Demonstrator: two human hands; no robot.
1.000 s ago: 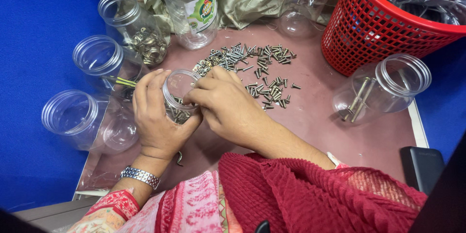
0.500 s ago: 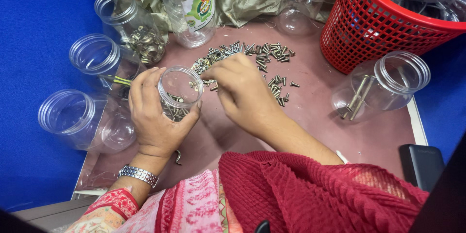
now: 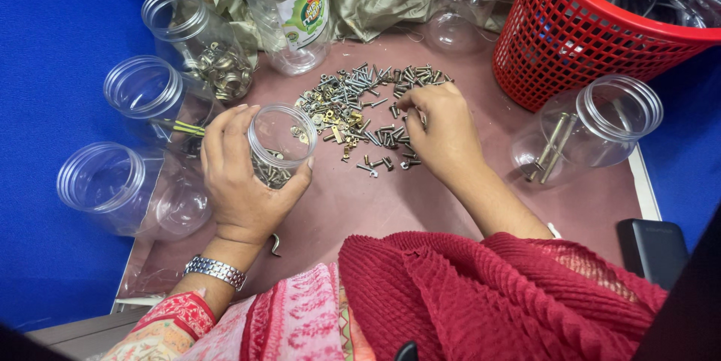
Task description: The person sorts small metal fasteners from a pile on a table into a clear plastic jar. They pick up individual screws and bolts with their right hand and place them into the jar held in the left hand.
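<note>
My left hand (image 3: 239, 181) grips a small clear plastic jar (image 3: 281, 141) tilted on the brown table, with several screws lying in its bottom. A silver watch (image 3: 215, 271) is on that wrist. My right hand (image 3: 438, 129) reaches into the pile of mixed screws and bolts (image 3: 359, 102) at the middle of the table, its fingertips pinched down among the pieces at the pile's right side. Whether a screw is between the fingers cannot be seen.
Clear jars lie on their sides at left: one with metal parts (image 3: 203, 49), one with yellow-tipped pieces (image 3: 150, 98), an empty one (image 3: 124, 190). A jar with long bolts (image 3: 586, 129) lies at right by a red basket (image 3: 586, 38). A bottle (image 3: 293, 12) stands behind; a dark phone (image 3: 653, 248) lies at right.
My right hand has left the jar's mouth and moved away to the right into the screw pile. My left hand keeps holding the jar in the same place.
</note>
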